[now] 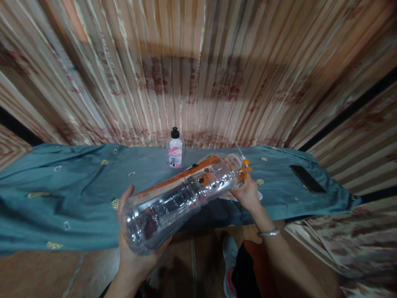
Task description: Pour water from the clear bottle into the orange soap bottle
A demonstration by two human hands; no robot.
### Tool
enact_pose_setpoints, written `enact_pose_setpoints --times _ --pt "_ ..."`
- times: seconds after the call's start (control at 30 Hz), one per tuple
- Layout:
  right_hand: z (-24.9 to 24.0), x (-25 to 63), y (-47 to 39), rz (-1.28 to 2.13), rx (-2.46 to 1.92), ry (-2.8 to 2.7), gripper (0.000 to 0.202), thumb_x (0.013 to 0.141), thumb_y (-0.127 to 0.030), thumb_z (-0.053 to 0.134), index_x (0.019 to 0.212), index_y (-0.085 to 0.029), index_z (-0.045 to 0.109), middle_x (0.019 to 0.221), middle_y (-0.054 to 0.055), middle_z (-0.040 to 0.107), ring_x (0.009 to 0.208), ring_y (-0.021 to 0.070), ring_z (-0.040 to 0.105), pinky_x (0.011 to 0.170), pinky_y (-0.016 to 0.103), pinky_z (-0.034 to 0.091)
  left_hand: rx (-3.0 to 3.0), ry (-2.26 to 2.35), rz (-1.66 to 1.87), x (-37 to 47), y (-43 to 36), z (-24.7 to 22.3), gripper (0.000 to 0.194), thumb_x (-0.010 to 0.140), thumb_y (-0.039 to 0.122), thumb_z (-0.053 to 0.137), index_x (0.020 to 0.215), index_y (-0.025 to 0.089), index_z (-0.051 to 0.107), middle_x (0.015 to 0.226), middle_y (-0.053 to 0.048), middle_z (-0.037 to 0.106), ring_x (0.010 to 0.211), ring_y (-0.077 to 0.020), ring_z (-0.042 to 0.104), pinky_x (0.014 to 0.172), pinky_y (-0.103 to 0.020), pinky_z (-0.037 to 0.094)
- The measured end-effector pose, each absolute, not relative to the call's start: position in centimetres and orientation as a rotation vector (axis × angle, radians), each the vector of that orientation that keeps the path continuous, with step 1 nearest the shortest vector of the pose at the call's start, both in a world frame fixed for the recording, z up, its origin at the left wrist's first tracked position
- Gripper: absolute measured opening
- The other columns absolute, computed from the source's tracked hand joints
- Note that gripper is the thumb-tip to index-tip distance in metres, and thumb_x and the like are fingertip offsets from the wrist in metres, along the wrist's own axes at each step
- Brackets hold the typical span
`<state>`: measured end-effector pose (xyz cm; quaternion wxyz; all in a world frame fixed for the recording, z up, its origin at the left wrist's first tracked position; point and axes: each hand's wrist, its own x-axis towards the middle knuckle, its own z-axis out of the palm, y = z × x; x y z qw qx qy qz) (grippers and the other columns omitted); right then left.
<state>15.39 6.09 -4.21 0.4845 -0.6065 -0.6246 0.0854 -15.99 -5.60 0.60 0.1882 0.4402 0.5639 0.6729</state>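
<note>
A large clear plastic bottle [182,203] with an orange and white label is held tilted above the cloth-covered surface, its base at lower left and its neck at upper right. My left hand [136,248] is wrapped round the base end, with the thumb up along its left side. At the neck, my right hand [246,192] grips the bottle beside an orange piece [246,164] with a thin white strip. Behind the bottle a small clear bottle [175,151] with a black cap and pink label stands upright.
A blue-green patterned cloth [80,182] covers the narrow surface. A dark phone [307,179] lies at its right, and a white round item [259,195] is partly hidden behind my right hand. Pleated curtains [192,82] hang behind and at both sides.
</note>
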Motion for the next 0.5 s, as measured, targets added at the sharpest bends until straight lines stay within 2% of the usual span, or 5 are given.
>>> enact_pose_setpoints --times 0.07,0.17,0.3,0.5 --pt "-4.2 15.4 6.1 0.211 -1.471 -1.523 0.064 0.072 -0.048 0.083 0.131 -0.025 0.071 0.113 0.011 0.089 0.102 0.0384 0.087 0.090 0.050 0.072 1.566 1.668 1.852 -17.6 -5.2 -0.3 0.113 0.029 0.022 0.100 0.138 0.028 0.073 0.103 -0.003 0.074 0.081 -0.0289 0.071 0.063 -0.045 0.068" --pt "-4.3 15.4 6.1 0.208 -1.478 -1.517 0.063 0.072 -0.048 0.084 0.129 -0.025 0.071 0.112 0.011 0.089 0.100 0.0387 0.087 0.087 0.050 0.072 1.603 1.747 1.877 -18.9 -4.9 -1.1 0.111 0.034 0.026 0.100 0.142 0.027 0.074 0.112 -0.007 0.075 0.093 -0.0316 0.070 0.065 -0.044 0.067" --pt "-4.5 15.5 6.2 0.200 -1.484 -1.511 0.063 0.071 -0.047 0.085 0.128 -0.025 0.071 0.111 0.011 0.089 0.100 0.0388 0.087 0.087 0.050 0.072 1.450 1.710 1.906 -18.2 -5.0 -0.4 0.106 0.031 0.022 0.098 0.134 0.028 0.077 0.103 -0.004 0.073 0.087 -0.0284 0.066 0.062 -0.042 0.064" --pt "-4.7 15.6 6.2 0.184 -1.476 -1.519 0.067 0.070 -0.048 0.087 0.131 -0.025 0.070 0.112 0.011 0.089 0.101 0.0391 0.087 0.086 0.050 0.072 1.371 1.682 1.909 -16.4 -5.5 1.3 0.107 0.027 0.020 0.099 0.130 0.032 0.077 0.106 -0.002 0.071 0.093 -0.0294 0.066 0.068 -0.041 0.066"
